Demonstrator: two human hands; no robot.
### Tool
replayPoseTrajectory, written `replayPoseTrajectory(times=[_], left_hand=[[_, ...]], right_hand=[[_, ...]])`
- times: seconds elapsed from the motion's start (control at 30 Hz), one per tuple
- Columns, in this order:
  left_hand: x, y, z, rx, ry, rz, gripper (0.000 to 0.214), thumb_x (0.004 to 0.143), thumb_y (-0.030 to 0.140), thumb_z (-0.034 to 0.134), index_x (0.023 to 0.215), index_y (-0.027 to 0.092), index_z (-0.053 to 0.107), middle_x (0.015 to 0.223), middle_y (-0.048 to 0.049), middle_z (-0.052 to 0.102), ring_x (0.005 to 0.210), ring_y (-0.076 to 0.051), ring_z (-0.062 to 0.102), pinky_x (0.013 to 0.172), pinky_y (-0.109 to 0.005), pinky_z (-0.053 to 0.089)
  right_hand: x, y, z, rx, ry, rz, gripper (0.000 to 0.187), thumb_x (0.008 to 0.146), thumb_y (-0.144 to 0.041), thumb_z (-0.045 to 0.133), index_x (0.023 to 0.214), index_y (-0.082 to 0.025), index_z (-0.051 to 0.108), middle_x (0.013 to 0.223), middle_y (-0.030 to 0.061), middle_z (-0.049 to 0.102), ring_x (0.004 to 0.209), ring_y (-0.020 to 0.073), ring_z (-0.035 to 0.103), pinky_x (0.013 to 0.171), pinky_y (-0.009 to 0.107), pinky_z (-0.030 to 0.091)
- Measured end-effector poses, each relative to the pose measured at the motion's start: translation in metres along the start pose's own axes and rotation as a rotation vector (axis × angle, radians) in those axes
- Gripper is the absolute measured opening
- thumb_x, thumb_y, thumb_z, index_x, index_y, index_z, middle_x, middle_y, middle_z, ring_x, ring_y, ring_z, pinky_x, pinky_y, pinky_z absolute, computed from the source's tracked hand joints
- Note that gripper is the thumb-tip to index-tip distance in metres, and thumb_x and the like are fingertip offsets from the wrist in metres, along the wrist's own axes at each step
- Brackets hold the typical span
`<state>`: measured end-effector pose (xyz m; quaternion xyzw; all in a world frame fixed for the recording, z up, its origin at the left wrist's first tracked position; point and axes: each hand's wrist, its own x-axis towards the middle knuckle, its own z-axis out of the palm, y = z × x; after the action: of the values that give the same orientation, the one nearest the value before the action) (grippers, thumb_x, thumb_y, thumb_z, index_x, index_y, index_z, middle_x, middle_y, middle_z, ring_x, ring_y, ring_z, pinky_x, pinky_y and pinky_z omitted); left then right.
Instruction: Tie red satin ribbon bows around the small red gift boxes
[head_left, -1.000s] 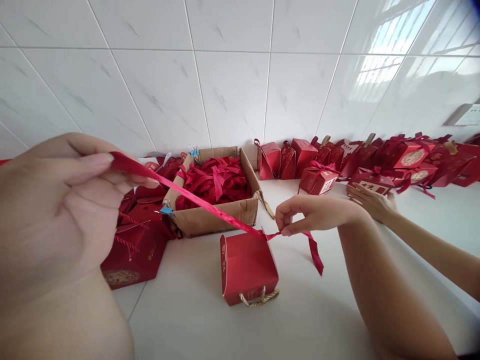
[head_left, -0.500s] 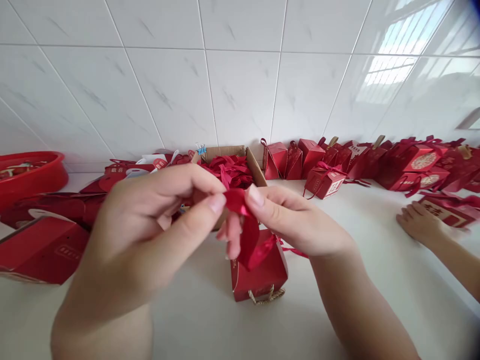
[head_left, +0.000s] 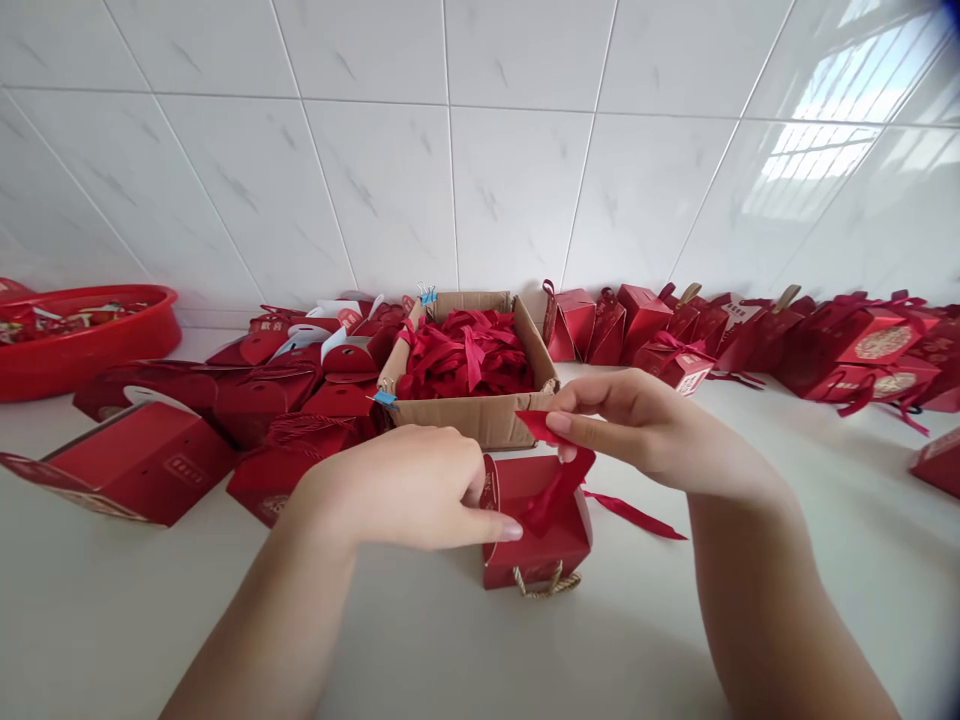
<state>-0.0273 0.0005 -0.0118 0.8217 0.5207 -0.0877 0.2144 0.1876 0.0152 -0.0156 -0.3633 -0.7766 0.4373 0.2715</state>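
The white bench (head_left: 420, 640) carries everything. Along its back edge, toward the right corner, ribbon-trimmed boxes (head_left: 885, 340) stand by the wall; a red basin (head_left: 75, 365) sits toward the left corner. Mid-bench, near the back edge, is a cardboard carton (head_left: 450, 425) of ribbons. Just in front of it lies the red box (head_left: 555, 548). The right hand (head_left: 559, 420) pinches a ribbon (head_left: 566, 485) above this box; the left hand (head_left: 427, 490) is at its left side, fingers partly hidden, so I cannot tell whether they grip anything. A ribbon tail trails right, and a rope handle (head_left: 544, 594) faces the front. The tying looks partway: ribbon on, no finished bow visible. Half a second ago both hands pinched the ribbon together; now the left is lower, and a co-worker's hand is out of view.
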Motion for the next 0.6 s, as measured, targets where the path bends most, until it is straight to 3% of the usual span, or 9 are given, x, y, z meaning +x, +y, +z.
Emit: replayPoseTrajectory(times=[0.13,0.3,0.4,0.5,0.6], left_hand=[[0.007,-0.004,-0.002,0.036,-0.047,0.03,0.043,0.077,0.045,0.047,0.049,0.019,0.025,0.045,0.0032,0.022,0.039,-0.01,0.018,0.04,-0.03,0.015],[0.008,-0.012,-0.005,0.065,-0.101,0.072,0.035,0.078,0.033,0.045,0.051,0.019,0.028,0.047,0.0032,0.023,0.042,-0.011,0.017,0.041,-0.03,0.016],[0.008,-0.014,-0.006,0.066,-0.118,0.07,0.032,0.081,0.033,0.043,0.052,0.019,0.042,0.046,0.003,0.033,0.041,-0.01,0.024,0.042,-0.029,0.019],[0.008,-0.014,-0.007,0.047,-0.121,0.066,0.031,0.082,0.032,0.043,0.06,0.019,0.06,0.053,0.0015,0.054,0.043,-0.011,0.036,0.044,-0.027,0.024],[0.008,-0.013,-0.008,0.032,-0.13,0.044,0.033,0.084,0.033,0.043,0.065,0.02,0.067,0.062,0.001,0.065,0.045,-0.011,0.042,0.045,-0.026,0.028]], right_hand=[[0.009,0.007,0.01,-0.168,-0.044,0.035,0.022,0.085,-0.034,0.053,0.076,-0.018,0.064,0.082,0.002,0.061,0.073,0.0147,0.054,0.064,0.028,0.041],[0.02,0.016,0.023,-0.243,-0.115,0.125,0.015,0.079,-0.03,0.055,0.076,-0.019,0.066,0.083,0.0032,0.063,0.073,0.0163,0.055,0.057,0.026,0.04],[0.023,0.019,0.028,-0.245,-0.121,0.173,0.017,0.077,-0.033,0.056,0.075,-0.018,0.065,0.072,0.0019,0.059,0.064,0.0145,0.052,0.05,0.025,0.035],[0.025,0.021,0.03,-0.243,-0.127,0.178,0.02,0.078,-0.035,0.054,0.076,-0.018,0.064,0.07,0.0007,0.057,0.06,0.0127,0.049,0.047,0.024,0.032],[0.025,0.021,0.028,-0.241,-0.15,0.146,0.023,0.081,-0.036,0.05,0.078,-0.018,0.064,0.072,0.0002,0.057,0.06,0.0116,0.048,0.047,0.024,0.032]])
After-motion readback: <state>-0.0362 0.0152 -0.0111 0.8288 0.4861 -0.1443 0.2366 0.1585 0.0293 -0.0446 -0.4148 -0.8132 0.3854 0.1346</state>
